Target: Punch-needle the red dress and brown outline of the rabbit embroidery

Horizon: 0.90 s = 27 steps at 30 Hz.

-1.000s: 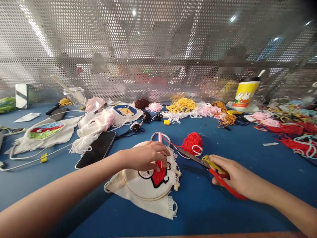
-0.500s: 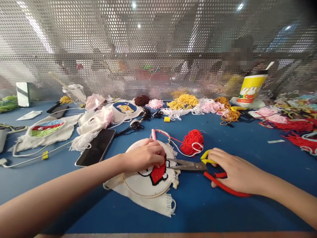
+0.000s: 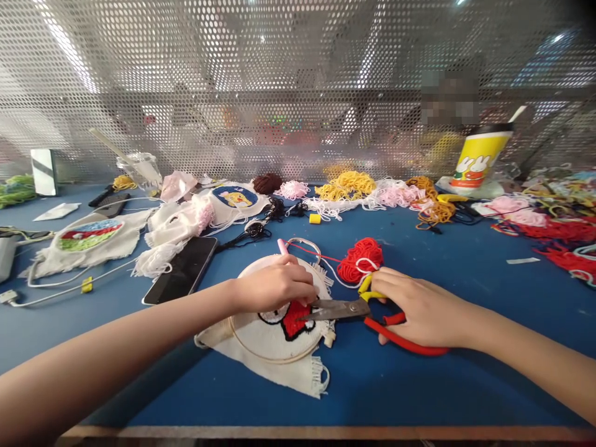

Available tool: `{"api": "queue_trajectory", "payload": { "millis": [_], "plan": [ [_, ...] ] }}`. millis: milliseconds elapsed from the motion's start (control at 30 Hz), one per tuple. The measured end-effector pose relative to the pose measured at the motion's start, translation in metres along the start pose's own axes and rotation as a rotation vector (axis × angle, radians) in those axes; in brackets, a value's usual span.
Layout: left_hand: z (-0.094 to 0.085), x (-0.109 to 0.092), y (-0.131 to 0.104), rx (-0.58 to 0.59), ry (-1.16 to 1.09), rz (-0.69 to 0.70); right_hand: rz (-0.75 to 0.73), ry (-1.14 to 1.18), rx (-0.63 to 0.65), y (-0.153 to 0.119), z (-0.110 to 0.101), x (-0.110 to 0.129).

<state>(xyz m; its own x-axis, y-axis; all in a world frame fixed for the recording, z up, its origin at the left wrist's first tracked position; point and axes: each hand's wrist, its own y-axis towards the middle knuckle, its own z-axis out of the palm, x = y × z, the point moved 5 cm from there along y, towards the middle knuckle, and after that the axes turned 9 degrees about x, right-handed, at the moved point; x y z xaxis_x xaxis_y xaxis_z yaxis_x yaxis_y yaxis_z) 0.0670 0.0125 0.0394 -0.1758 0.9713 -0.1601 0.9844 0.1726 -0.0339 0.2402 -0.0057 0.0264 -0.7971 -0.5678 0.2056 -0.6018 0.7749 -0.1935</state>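
My left hand (image 3: 279, 285) is closed over an embroidery hoop (image 3: 261, 347) with cream cloth. From its grip rises the pink handle of a punch needle (image 3: 282, 246); the needle's lower end is hidden by the fingers. Partly under that hand, a red patch with black outline (image 3: 294, 323) shows on the cloth. My right hand (image 3: 414, 304) grips scissors (image 3: 342, 308) with one yellow and one red handle. Their blades, slightly apart, reach over the red patch beside my left fingertips. Behind the scissors lies a red yarn ball (image 3: 358, 257), its strand running toward the punch needle.
A black phone (image 3: 184, 273) lies left of the hoop, partly under white yarn. Finished cloth pieces (image 3: 88, 239) and cables spread farther left. Yarn heaps (image 3: 347, 185) line the back, before a perforated metal screen (image 3: 298, 74). A yellow cup (image 3: 482, 158) stands back right.
My right hand has moved the scissors leftward, bringing the blades farther over the red patch. My left hand has shifted slightly and the punch needle's handle leans more to the left.
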Motion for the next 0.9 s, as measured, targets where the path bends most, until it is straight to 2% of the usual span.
{"api": "queue_trajectory", "payload": {
  "millis": [367, 900],
  "plan": [
    [-0.01, -0.002, 0.001, 0.065, 0.059, -0.041, -0.101, -0.039, -0.009, 0.022, -0.004, 0.015],
    [-0.019, 0.0, 0.005, 0.082, 0.068, -0.042, -0.162, -0.182, -0.137, 0.029, -0.004, 0.018]
  ]
}}
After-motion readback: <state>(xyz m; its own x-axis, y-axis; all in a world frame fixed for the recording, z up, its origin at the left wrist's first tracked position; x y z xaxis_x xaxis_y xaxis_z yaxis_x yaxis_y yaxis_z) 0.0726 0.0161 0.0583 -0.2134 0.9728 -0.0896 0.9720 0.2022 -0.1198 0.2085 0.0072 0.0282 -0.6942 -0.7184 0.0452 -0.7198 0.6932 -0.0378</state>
